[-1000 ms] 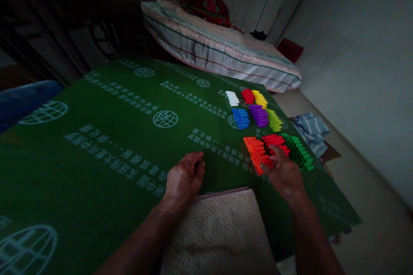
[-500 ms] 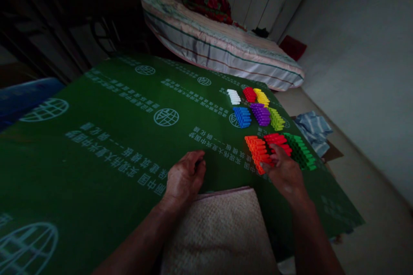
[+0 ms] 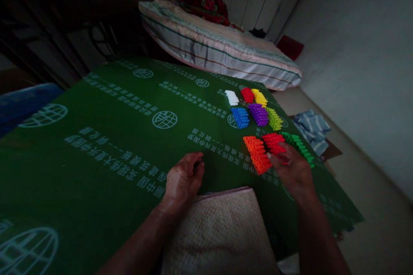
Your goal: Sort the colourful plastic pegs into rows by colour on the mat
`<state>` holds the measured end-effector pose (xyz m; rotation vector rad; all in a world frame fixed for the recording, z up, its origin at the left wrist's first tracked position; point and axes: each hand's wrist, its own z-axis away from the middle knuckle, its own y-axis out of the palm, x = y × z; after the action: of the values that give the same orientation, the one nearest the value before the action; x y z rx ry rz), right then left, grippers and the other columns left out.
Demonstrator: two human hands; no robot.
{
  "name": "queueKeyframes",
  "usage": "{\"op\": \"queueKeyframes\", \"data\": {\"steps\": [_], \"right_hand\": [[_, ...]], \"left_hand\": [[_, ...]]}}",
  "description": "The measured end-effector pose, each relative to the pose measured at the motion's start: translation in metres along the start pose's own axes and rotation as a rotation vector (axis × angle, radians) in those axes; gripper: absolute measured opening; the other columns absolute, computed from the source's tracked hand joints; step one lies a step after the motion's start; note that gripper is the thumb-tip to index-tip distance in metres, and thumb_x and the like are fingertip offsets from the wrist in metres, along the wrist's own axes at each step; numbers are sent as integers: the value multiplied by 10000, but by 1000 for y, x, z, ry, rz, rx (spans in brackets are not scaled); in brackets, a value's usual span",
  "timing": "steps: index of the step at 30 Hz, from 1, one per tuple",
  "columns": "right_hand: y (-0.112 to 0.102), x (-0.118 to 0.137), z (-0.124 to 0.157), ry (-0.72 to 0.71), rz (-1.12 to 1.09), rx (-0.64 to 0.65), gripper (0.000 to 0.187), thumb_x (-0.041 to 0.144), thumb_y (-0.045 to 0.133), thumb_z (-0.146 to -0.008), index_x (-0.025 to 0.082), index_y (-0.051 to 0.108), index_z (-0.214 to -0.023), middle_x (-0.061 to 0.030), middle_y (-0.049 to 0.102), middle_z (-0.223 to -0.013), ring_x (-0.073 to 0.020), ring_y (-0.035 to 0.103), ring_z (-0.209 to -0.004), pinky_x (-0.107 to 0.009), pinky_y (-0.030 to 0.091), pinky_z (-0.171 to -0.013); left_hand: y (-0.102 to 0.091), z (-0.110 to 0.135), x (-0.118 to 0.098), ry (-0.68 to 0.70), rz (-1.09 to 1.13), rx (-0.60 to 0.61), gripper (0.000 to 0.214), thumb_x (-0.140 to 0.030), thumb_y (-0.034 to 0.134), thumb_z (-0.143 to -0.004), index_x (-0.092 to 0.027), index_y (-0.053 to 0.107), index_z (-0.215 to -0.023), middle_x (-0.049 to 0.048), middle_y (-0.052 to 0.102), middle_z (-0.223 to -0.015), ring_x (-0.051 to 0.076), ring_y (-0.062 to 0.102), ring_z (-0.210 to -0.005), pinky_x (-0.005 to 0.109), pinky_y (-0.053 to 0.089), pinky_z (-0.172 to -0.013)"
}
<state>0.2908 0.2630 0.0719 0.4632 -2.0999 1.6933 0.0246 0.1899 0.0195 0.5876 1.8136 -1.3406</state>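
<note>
My left hand (image 3: 186, 177) rests on the green table board (image 3: 106, 159), its fingers loosely curled and closed with nothing visible in them. On the right, my right hand (image 3: 294, 172) reaches over a block of red plastic tubes (image 3: 273, 141). Its thumb and fingers bend around the near end of that block, hiding part of it. Just left of the thumb lies a slanted block of orange tubes (image 3: 256, 154). Green tubes (image 3: 298, 144) sit beyond the fingers on the right, partly covered by the hand.
Farther back lie blue (image 3: 240, 117), purple (image 3: 258, 114), lime (image 3: 274, 119), white (image 3: 231, 97), second red (image 3: 247, 95) and yellow tube groups (image 3: 260, 97). A woven mat (image 3: 219, 232) is at the near edge. Behind stands a bed (image 3: 219, 51); striped cloth (image 3: 311, 131) is beside the table.
My right hand has shifted slightly right, from the gap between the orange and red blocks onto the red one, uncovering more of the orange tubes. My left hand stays put.
</note>
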Motion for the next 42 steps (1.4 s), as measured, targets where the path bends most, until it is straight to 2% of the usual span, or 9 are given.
{"op": "queueKeyframes", "data": {"steps": [6, 10, 16, 22, 28, 32, 35, 37, 42], "right_hand": [[-16, -7, 7, -23, -138, -85, 478, 546, 585, -758, 186, 672, -1061, -88, 739, -880, -244, 691, -815, -362, 521, -746], [-14, -6, 27, -89, -191, -78, 395, 519, 580, -782, 196, 696, -979, -62, 746, -835, -221, 700, -734, -323, 536, -670], [10, 5, 78, -440, -262, 11, 199, 321, 529, -871, 219, 684, -945, -25, 741, -839, -153, 698, -713, -235, 537, -636], [32, 28, 122, -787, -287, 0, 192, 169, 424, -905, 213, 606, -866, -4, 659, -706, -128, 630, -642, -226, 467, -610], [58, 38, 141, -877, -307, 10, 178, 135, 411, -867, 218, 558, -809, -10, 627, -697, -149, 584, -657, -254, 437, -634], [69, 35, 143, -876, -312, 16, 157, 116, 445, -832, 216, 565, -814, -20, 631, -732, -172, 576, -700, -278, 438, -651], [69, 34, 142, -850, -324, 26, 171, 97, 454, -835, 214, 579, -841, -20, 648, -762, -171, 583, -718, -284, 447, -671], [69, 34, 141, -844, -321, 18, 167, 101, 467, -838, 214, 588, -859, -21, 661, -783, -174, 594, -734, -293, 457, -694], [72, 36, 144, -837, -321, 16, 197, 88, 481, -822, 210, 622, -885, -32, 690, -830, -180, 618, -786, -312, 479, -766]], "left_hand": [[3, -2, 8, -20, 4, -14, 356, -377, 456, -784, -196, 633, -1036, 57, 718, -995, 183, 678, -869, 326, 553, -801], [2, -3, 9, -58, 7, 4, 380, -378, 452, -783, -194, 625, -1067, 65, 713, -1023, 190, 676, -922, 336, 546, -845], [0, -6, 8, -64, -30, 11, 378, -367, 435, -788, -189, 612, -1071, 70, 715, -1022, 184, 679, -917, 329, 542, -837], [-6, -12, 4, -70, -114, 53, 368, -317, 425, -814, -167, 600, -1101, 71, 719, -1032, 174, 675, -941, 309, 520, -869], [-20, -13, -17, -31, -256, 177, 229, -273, 460, -830, -207, 642, -954, 39, 740, -919, 169, 691, -839, 279, 520, -771], [-24, 1, -31, 23, -348, 272, 251, -253, 530, -805, -192, 641, -1022, 77, 732, -988, 208, 690, -902, 329, 525, -817], [-29, 20, -31, 120, -420, 309, 308, -216, 543, -785, -173, 632, -1078, 109, 687, -1138, 239, 650, -1048, 395, 502, -938], [-32, 35, -21, 264, -494, 278, 319, -196, 518, -790, -178, 626, -1090, 103, 682, -1153, 225, 644, -1067, 385, 516, -943], [-40, 70, 19, 725, -652, -96, 266, -263, 461, -852, -201, 605, -1067, 77, 697, -1118, 185, 671, -992, 308, 581, -815]]}}
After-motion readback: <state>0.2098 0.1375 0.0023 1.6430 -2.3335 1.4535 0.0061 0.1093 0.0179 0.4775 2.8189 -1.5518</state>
